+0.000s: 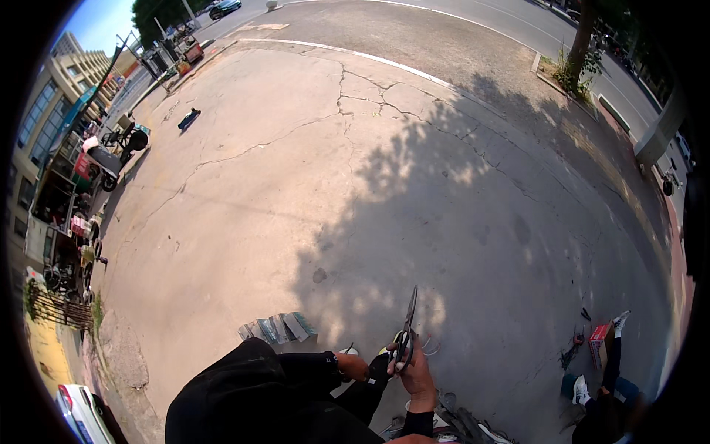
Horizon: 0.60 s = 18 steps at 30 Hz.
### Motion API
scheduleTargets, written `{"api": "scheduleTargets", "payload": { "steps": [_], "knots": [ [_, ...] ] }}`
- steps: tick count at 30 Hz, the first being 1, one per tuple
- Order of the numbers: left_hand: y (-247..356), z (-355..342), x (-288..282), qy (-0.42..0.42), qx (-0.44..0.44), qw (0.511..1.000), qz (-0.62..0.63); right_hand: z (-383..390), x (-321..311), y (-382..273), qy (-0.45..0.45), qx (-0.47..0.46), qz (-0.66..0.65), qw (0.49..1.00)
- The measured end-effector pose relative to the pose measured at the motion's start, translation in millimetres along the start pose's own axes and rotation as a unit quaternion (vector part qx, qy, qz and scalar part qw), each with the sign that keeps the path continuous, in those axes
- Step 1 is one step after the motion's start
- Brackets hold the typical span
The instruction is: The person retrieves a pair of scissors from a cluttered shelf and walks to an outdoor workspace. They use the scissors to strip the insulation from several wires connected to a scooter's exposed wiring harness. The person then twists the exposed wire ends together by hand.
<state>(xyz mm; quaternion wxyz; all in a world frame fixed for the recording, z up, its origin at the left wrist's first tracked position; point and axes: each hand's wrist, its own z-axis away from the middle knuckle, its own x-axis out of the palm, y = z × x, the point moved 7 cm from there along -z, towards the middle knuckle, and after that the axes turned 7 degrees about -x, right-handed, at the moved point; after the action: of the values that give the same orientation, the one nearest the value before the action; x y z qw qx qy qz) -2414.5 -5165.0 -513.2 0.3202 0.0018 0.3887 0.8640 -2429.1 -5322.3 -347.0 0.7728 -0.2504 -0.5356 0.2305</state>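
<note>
My right hand [416,376] is closed around the handles of dark scissors [410,312]. Their blades point up and away from me and lie close together. To its left, near my knee, my left hand [353,365] has its fingers curled in. Whatever it may hold is too small or hidden to make out. Just beyond my left arm, a row of flat grey pieces [277,328] lies overlapping on the pavement. Beside my right forearm is a jumbled pile of dark and pale items [473,428], partly cut off by the lower edge.
A person [603,414] sits at the lower right beside a red box [600,344]. Cracked concrete [259,185] stretches ahead, partly in tree shade. At the left stand a parked scooter [111,157] and a white car [80,414]. A tree [580,48] borders the road.
</note>
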Motion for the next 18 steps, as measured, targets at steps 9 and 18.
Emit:
{"api": "scheduleTargets", "payload": {
  "steps": [9, 18],
  "knots": [
    [79.8, 92.0, 108.1, -0.268, 0.052, 0.959, -0.077, 219.6, 86.2, 134.0, 0.130, 0.018, 0.164, 0.978],
    [110.4, 84.3, 249.7, -0.459, 0.043, 0.868, -0.188, 419.0, 99.5, 193.8, 0.236, -0.027, 0.425, 0.873]
  ]
}}
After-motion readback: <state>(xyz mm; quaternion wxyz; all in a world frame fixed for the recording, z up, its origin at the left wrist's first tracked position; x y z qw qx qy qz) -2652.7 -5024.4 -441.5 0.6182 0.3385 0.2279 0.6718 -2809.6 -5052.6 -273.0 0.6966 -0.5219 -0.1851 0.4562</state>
